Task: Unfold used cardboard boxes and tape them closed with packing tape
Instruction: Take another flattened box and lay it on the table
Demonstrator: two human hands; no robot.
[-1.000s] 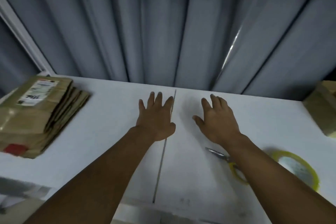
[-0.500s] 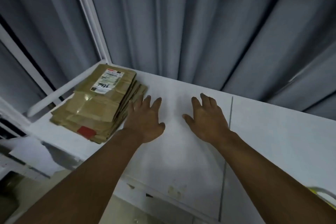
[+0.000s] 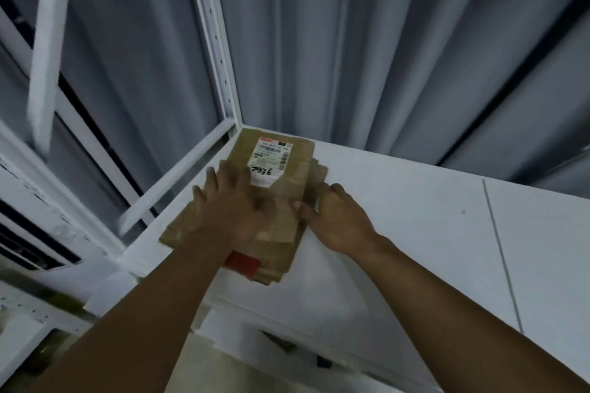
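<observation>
1. The left hand (image 3: 231, 206) lies flat on top of the stack of flattened cardboard boxes (image 3: 303, 169), fingers spread and straight, curled round nothing. It is smeared by motion blur, so its fingertips are hard to make out.
2. The right hand (image 3: 338, 220) is at the stack's right edge, its thumb (image 3: 303, 207) touching the top sheet and its fingers (image 3: 332, 190) bent against the side. I cannot tell whether they have closed on the cardboard.
3. The stack sits in the far left corner of the worktop (image 3: 415, 217). The left forearm hides part of its near end.
4. The sheets are fanned slightly at the right edge, but they are too blurred to count.
5. The top sheet carries 1 white shipping label (image 3: 271, 156) with "7936" handwritten on it. The printed lines are unreadable.
6. 1 red patch (image 3: 242, 262) shows at the stack's near end, partly covered by the forearm.
7. The worktop is white, with 1 thin seam (image 3: 501, 252) running front to back near its right side.
8. A grey pleated curtain (image 3: 383, 57) hangs behind, and 1 white perforated upright (image 3: 217, 41) rises from the far left corner.
9. Counted: 2 hands, 1 stack.
</observation>
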